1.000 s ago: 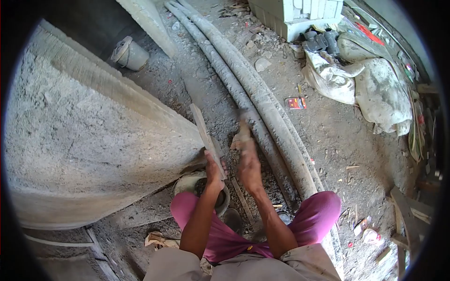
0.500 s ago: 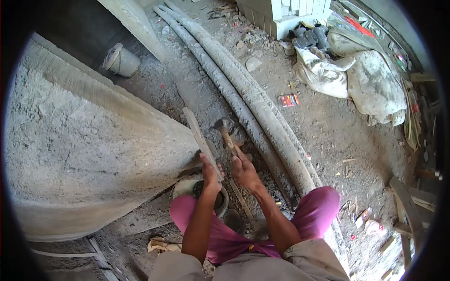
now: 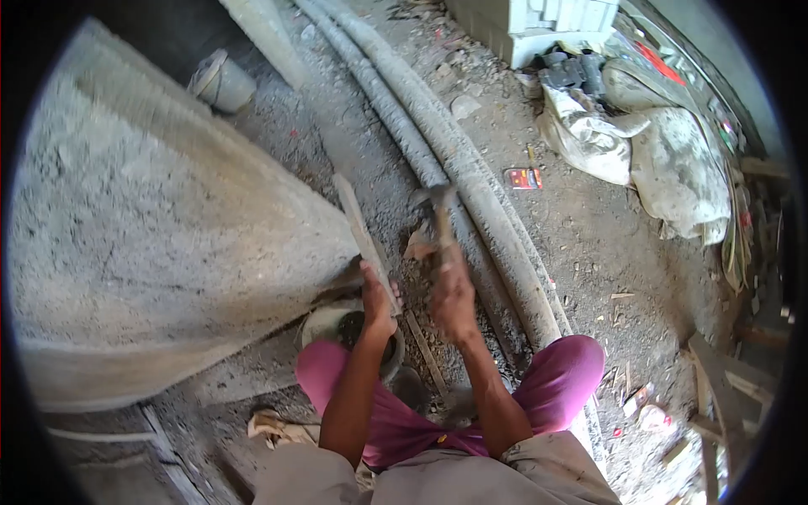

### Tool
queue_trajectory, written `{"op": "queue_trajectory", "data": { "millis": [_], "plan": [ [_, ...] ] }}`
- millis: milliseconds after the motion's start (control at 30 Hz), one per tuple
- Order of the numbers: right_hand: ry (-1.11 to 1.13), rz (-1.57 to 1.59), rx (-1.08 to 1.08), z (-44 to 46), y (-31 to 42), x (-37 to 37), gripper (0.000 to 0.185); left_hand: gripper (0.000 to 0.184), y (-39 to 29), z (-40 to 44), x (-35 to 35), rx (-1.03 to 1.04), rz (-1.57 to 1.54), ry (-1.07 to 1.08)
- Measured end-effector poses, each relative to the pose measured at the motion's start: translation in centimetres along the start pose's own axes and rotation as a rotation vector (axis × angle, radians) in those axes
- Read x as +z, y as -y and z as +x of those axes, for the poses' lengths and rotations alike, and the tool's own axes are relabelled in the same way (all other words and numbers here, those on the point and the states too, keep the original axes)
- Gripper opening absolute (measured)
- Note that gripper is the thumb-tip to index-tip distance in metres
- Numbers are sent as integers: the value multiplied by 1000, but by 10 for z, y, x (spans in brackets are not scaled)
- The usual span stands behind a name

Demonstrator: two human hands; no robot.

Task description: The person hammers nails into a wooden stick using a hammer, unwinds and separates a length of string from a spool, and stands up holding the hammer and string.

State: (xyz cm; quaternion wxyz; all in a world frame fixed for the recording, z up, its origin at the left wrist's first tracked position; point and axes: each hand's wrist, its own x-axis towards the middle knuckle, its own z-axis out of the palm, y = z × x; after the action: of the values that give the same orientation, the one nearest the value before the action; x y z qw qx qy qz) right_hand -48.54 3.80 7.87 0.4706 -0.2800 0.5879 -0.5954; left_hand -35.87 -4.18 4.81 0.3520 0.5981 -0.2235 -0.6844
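My left hand [image 3: 378, 305] is closed around the lower end of a narrow wooden board [image 3: 360, 227], which slants up and away from me. The far end of the board reaches close to the edge of a concrete slab [image 3: 210, 210]. In my right hand [image 3: 454, 295], slightly blurred, is a hammer [image 3: 443, 220] gripped by its wooden handle. Its head is up and apart from the board, over the long pipes in the view. Below my left hand stands a bucket [image 3: 313, 324] with dark contents, partly hidden by my forearm and knee.
Two long, dusty pipes [image 3: 471, 168] curve along the ground to the right. A thin stick [image 3: 427, 352] lies between my legs. Farther off are a lidded bucket [image 3: 225, 82], white sacks [image 3: 677, 164], a red packet [image 3: 523, 178] and scrap wood [image 3: 715, 379].
The hammer and my right hand have swung to the right and up, away from the board. My left hand keeps its hold on the board. The head view has shifted slightly.
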Motion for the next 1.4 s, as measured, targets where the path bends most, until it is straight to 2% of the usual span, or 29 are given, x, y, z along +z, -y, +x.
{"op": "queue_trajectory", "data": {
  "millis": [33,100,200,233,300,333,400,467,500,567,600,633,700,733,800,867,900,1033,1100,1200,1267,1300,1333,1367,1400],
  "plan": [
    [-123,142,72,-3,28,-7,53,65,-1,-4,-1,-8,21,-9],
    [-244,265,138,-3,40,-9,51,66,-1,-5,1,-17,32,-30],
    [-318,142,-191,10,-7,7,51,67,3,2,-2,-38,23,-22],
    [-101,-89,-96,-1,-12,14,53,66,4,1,1,-13,33,-59],
    [96,-299,1,-8,-18,15,56,69,4,-5,0,-16,72,-33],
    [15,-307,-123,-2,0,9,55,72,-1,-2,2,-5,71,-30],
    [-7,36,132,-16,43,-8,57,72,-1,0,-1,-3,58,-43],
    [-173,217,54,-3,35,-18,61,74,3,0,-2,-10,55,-32],
    [-164,206,57,1,33,-16,61,72,3,1,-2,-6,48,-22],
    [-308,311,-32,7,33,-10,59,71,4,0,-2,2,48,-36],
    [-252,193,-62,2,26,1,59,69,4,1,0,11,63,-46],
    [-141,-131,-298,4,-20,12,59,69,5,1,0,12,74,-31],
    [-58,-451,-517,4,-41,10,59,67,3,2,-2,-4,68,-1],
    [44,-348,-355,2,-5,-2,60,67,-4,2,6,12,71,9],
    [90,19,100,1,9,-14,61,67,-4,-8,5,-4,62,-37],
    [-156,240,85,0,40,-17,54,67,-1,-7,-1,-50,41,-48],
    [-257,330,35,7,27,-20,62,66,-1,-7,0,-28,40,-47],
    [-222,229,6,-2,2,-10,62,66,2,0,1,-11,47,-41],
    [10,-59,0,-11,-11,-8,52,66,-2,-7,5,-50,22,-49],
    [63,-259,-163,0,-19,-6,51,68,0,-2,2,-12,30,-22],
    [-118,343,141,-6,19,-8,52,68,7,-2,-4,-36,22,-44],
    [-213,374,59,-4,28,-4,49,69,5,-1,-2,-24,27,-54],
    [-208,369,59,-3,28,-1,49,69,2,-2,1,-8,35,-54],
    [-194,262,55,-3,27,1,49,66,-1,-6,3,-26,11,-77],
    [-140,8,-5,-2,5,0,49,66,-2,-5,4,-28,16,-61]
  ]
}}
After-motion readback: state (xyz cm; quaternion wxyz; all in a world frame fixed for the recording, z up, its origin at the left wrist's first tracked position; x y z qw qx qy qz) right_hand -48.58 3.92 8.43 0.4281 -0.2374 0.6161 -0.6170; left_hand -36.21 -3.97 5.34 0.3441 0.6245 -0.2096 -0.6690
